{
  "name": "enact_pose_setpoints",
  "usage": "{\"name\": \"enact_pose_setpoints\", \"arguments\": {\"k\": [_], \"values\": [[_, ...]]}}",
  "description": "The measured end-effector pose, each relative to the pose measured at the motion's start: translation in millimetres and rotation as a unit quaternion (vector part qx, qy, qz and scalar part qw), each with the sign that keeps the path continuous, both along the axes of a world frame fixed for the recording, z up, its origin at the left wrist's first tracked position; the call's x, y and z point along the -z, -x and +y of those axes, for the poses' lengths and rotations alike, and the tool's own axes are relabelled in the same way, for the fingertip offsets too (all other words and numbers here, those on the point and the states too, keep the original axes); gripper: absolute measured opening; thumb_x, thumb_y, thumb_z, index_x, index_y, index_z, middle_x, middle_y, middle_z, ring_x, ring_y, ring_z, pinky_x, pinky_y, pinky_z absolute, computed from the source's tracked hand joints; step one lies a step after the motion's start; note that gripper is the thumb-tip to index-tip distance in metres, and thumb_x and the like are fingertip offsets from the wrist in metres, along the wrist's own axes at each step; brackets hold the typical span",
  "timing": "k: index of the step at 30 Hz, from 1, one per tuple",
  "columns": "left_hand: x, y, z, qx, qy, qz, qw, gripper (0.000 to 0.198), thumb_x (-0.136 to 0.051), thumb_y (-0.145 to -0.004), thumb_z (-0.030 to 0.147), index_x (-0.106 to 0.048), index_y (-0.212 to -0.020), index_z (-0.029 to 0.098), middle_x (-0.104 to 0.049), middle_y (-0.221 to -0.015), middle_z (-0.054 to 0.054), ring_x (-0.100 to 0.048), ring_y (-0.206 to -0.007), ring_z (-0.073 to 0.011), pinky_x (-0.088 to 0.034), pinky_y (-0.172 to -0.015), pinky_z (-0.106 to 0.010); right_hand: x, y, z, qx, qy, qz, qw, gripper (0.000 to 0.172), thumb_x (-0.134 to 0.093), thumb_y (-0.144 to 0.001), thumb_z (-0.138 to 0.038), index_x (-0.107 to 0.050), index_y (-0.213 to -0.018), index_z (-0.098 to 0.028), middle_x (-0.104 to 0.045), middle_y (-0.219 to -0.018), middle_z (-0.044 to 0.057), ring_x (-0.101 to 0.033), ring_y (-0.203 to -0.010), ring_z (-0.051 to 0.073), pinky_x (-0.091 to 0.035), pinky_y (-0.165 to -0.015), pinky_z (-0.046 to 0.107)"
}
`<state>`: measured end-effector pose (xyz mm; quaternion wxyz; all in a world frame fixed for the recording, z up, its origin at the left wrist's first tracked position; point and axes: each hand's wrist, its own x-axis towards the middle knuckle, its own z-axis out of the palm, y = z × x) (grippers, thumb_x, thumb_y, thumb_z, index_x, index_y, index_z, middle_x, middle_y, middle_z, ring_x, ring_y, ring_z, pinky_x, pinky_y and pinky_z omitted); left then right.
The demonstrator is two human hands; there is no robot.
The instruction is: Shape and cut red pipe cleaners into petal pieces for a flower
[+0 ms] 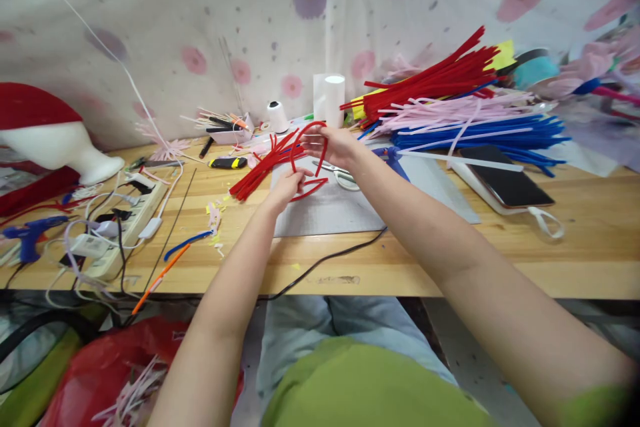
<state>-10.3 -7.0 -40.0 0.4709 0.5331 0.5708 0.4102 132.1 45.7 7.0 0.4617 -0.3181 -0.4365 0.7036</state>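
Note:
My left hand [289, 185] pinches the lower end of a red pipe cleaner [306, 137] that is bent into a loop. My right hand [334, 144] holds the upper part of the same loop, fingers curled round it. Both hands hover over a grey mat [345, 210] on the wooden table [575, 247]. A bundle of straight red pipe cleaners [260, 170] lies just left of the hands. Scissors [340, 175] lie on the mat under my right wrist.
Piles of red [440, 77], pink [450, 110] and blue pipe cleaners [490, 133] sit at the back right beside a phone [505, 180]. A power strip [125, 227], blue glue gun [30, 230] and yellow-black knife [227, 163] lie left. A black cable [325, 260] crosses the table edge.

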Motion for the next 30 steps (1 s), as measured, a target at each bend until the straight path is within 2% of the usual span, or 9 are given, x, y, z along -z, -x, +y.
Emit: {"name": "enact_pose_setpoints", "arguments": {"k": [3,6,9,12,17,21,24,27,30], "values": [[-2.1,-12.0,-9.4,0.05,0.089,-0.187,0.977,0.02,-0.04,-0.083,0.014,-0.059,-0.081,0.01,-0.064,-0.075,-0.007,-0.062,-0.072,-0.0127,-0.048,-0.078,-0.032,8.6,2.2,-9.1,-0.021,0.031,0.023,0.999,0.02,-0.036,-0.086,-0.019,-0.056,-0.08,-0.016,-0.064,-0.075,0.004,-0.059,-0.072,0.012,-0.044,-0.073,0.028],[-10.1,-15.6,-15.4,0.09,0.126,-0.251,0.956,0.022,-0.038,-0.086,0.016,-0.058,-0.085,0.008,-0.066,-0.081,-0.012,-0.064,-0.079,-0.017,-0.048,-0.081,-0.037,16.9,5.6,-13.7,-0.041,0.052,0.005,0.998,0.025,-0.034,-0.088,-0.023,-0.058,-0.084,-0.016,-0.066,-0.079,0.004,-0.059,-0.075,0.012,-0.042,-0.073,0.028],[-15.3,-16.2,-17.6,0.084,0.152,-0.234,0.957,0.022,-0.035,-0.087,0.016,-0.056,-0.085,0.008,-0.065,-0.077,-0.011,-0.064,-0.074,-0.0163,-0.049,-0.076,-0.036,22.7,10.3,-16.2,-0.054,0.063,-0.011,0.997,0.027,-0.034,-0.088,-0.029,-0.058,-0.088,-0.017,-0.066,-0.081,0.003,-0.059,-0.074,0.013,-0.042,-0.069,0.028],[-14.7,-16.6,-18.2,0.081,0.159,-0.222,0.959,0.019,-0.038,-0.087,0.017,-0.055,-0.083,0.01,-0.061,-0.068,-0.007,-0.06,-0.061,-0.0109,-0.048,-0.063,-0.026,24.8,14.2,-18.7,-0.044,0.07,-0.027,0.996,0.031,-0.033,-0.089,-0.036,-0.058,-0.087,-0.016,-0.065,-0.079,0.004,-0.057,-0.068,0.013,-0.042,-0.064,0.026],[-10.0,-15.1,-19.1,0.089,0.177,-0.222,0.955,0.015,-0.042,-0.085,0.017,-0.051,-0.074,0.012,-0.046,-0.054,0.002,-0.037,-0.041,-0.0028,-0.028,-0.04,-0.014,22.7,14.7,-24.0,-0.051,0.091,-0.037,0.994,0.03,-0.033,-0.088,-0.035,-0.057,-0.088,-0.016,-0.065,-0.074,0.005,-0.057,-0.063,0.014,-0.043,-0.057,0.026],[-8.1,-13.1,-19.3,0.113,0.187,-0.233,0.948,0.017,-0.042,-0.085,0.018,-0.048,-0.071,0.013,-0.038,-0.052,0.004,-0.035,-0.041,-0.0028,-0.027,-0.04,-0.014,22.3,13.2,-27.1,-0.082,0.083,-0.038,0.992,0.026,-0.034,-0.087,-0.033,-0.055,-0.089,-0.017,-0.065,-0.075,0.004,-0.056,-0.058,0.013,-0.041,-0.049,0.023],[-7.2,-12.5,-19.3,0.129,0.2,-0.23,0.944,0.016,-0.045,-0.084,0.016,-0.046,-0.068,0.013,-0.035,-0.051,0.005,-0.034,-0.041,-0.0026,-0.029,-0.04,-0.014,25.1,11.4,-27.2,-0.125,0.054,-0.03,0.99,0.016,-0.044,-0.081,-0.027,-0.053,-0.09,-0.018,-0.066,-0.078,0.004,-0.059,-0.064,0.014,-0.043,-0.051,0.022],[-6.1,-13.8,-19.4,0.132,0.201,-0.198,0.95,0.014,-0.044,-0.083,0.013,-0.048,-0.07,0.012,-0.043,-0.053,0.003,-0.044,-0.044,-0.0045,-0.038,-0.044,-0.016,32.0,9.9,-25.7,-0.186,-0.001,-0.027,0.982,0.024,-0.06,-0.067,-0.013,-0.055,-0.09,-0.017,-0.066,-0.076,0.002,-0.06,-0.067,0.012,-0.045,-0.057,0.021],[-4.4,-16.7,-19.4,0.132,0.191,-0.176,0.957,0.01,-0.045,-0.082,0.011,-0.05,-0.074,0.011,-0.055,-0.061,-0.002,-0.056,-0.055,-0.0088,-0.05,-0.057,-0.024,40.1,12.6,-24.2,-0.175,-0.031,-0.036,0.983,0.024,-0.066,-0.062,-0.007,-0.056,-0.082,-0.015,-0.062,-0.067,-0.001,-0.057,-0.06,0.009,-0.044,-0.056,0.019]]}}
